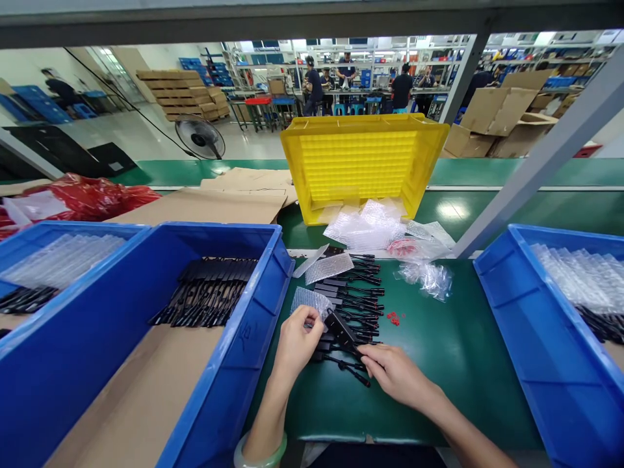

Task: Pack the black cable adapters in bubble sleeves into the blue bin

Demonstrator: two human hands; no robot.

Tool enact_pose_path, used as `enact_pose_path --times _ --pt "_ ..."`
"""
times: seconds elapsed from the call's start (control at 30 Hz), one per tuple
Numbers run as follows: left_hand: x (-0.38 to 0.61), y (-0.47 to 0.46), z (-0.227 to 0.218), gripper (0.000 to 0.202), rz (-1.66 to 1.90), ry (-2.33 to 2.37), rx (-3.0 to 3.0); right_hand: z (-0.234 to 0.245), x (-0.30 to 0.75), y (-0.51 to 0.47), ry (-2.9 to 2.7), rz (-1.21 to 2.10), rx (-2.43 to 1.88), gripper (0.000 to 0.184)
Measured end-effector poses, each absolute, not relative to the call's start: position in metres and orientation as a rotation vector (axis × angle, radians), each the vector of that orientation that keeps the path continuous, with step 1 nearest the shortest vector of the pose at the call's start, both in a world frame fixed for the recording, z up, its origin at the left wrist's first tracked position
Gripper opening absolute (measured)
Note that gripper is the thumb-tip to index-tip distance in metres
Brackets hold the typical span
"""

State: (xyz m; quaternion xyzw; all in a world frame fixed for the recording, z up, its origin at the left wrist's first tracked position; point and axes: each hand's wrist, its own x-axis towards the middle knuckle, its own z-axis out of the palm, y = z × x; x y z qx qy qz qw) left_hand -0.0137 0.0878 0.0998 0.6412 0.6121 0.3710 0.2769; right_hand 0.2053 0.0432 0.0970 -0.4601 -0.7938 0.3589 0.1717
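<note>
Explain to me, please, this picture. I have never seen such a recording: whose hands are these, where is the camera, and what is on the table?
There is no machine here: these are a person's own two bare hands. The single picture comes from a camera worn on that person's head, looking forward and down. The right hand holds a black device by its lower end. The left hand is at a piece of bubble wrap; whether it grips it, I cannot tell. On the green work surface lie more black devices with cables, small red pieces and clear plastic. Blue bins stand on both sides.
</note>
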Motion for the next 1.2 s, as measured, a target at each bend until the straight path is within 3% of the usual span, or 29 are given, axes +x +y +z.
enact_pose_path --times 0.27,0.4,0.53,0.7,0.87,1.1,1.2 --pt "0.01 0.061 0.116 0.01 1.195 1.456 2.026 0.099 0.197 0.043 -2.013 1.116 -1.314 0.029" --pt "0.034 0.037 0.119 0.014 1.181 1.229 2.145 0.1 0.196 0.044 -1.85 1.116 -1.315 0.043" --pt "0.034 0.023 0.126 0.017 1.073 1.121 2.287 0.108 0.207 0.041 -2.021 0.849 -1.227 0.039" --pt "-0.003 0.036 0.137 0.045 0.797 1.205 2.471 0.124 0.225 0.031 -2.331 0.562 -1.048 0.036" --pt "-0.009 0.047 0.134 0.018 0.619 1.083 2.405 0.128 0.234 0.018 -2.421 0.576 -1.045 0.036" --pt "0.007 0.044 0.13 0.015 0.631 1.03 2.309 0.133 0.242 0.007 -2.306 0.572 -1.323 0.036" --pt "0.009 0.046 0.117 0.028 0.565 1.054 2.364 0.136 0.239 0.006 -2.335 0.539 -1.387 0.026"
